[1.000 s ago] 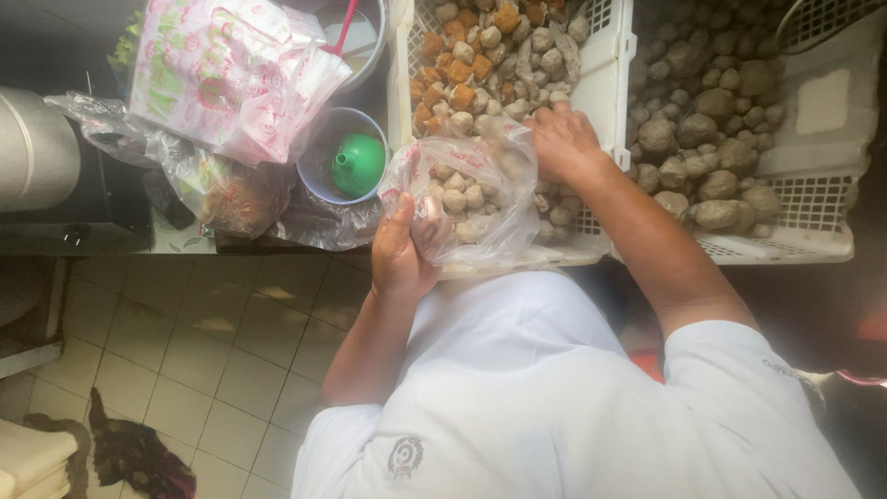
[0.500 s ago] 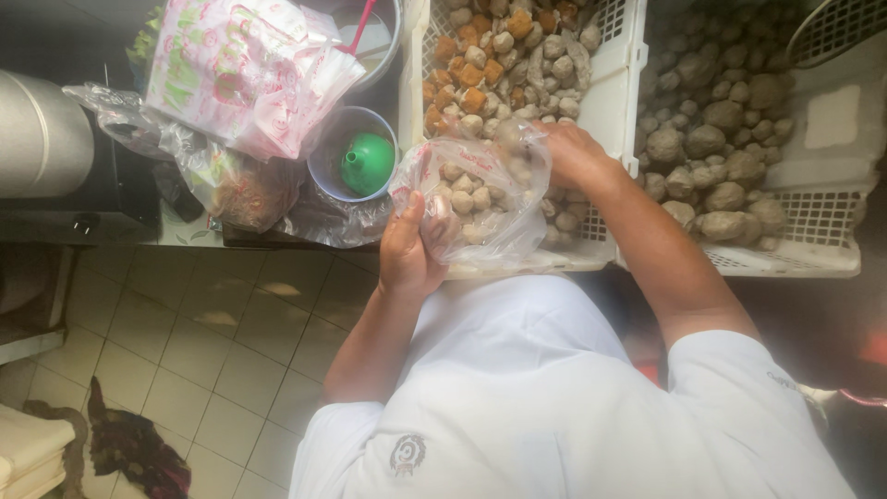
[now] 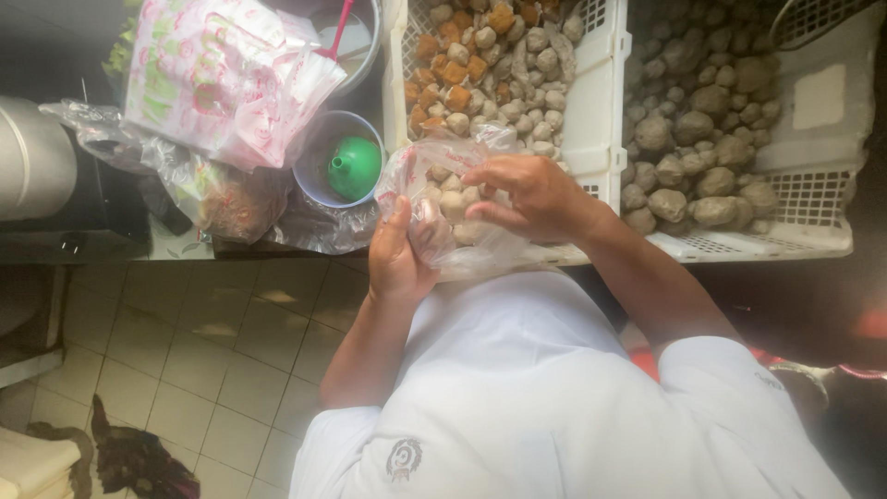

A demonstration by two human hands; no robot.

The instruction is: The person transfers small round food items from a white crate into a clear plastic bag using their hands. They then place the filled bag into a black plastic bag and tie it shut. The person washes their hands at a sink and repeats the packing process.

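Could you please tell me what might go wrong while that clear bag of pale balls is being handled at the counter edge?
The clear plastic bag hangs past the counter edge, gripped by the left hand; a slip could spill its balls onto the tiled floor. The right hand presses its thin film, which might tear.

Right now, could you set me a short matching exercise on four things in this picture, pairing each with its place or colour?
Things:
1. funnel
2. clear plastic bag
3. dark round balls
4. orange cubes

Descriptions:
A. held between both hands
B. green, inside a bluish cup
C. in the right-hand white crate
D. mixed with pale balls in the middle white crate

Pairs: 1-B, 2-A, 3-C, 4-D
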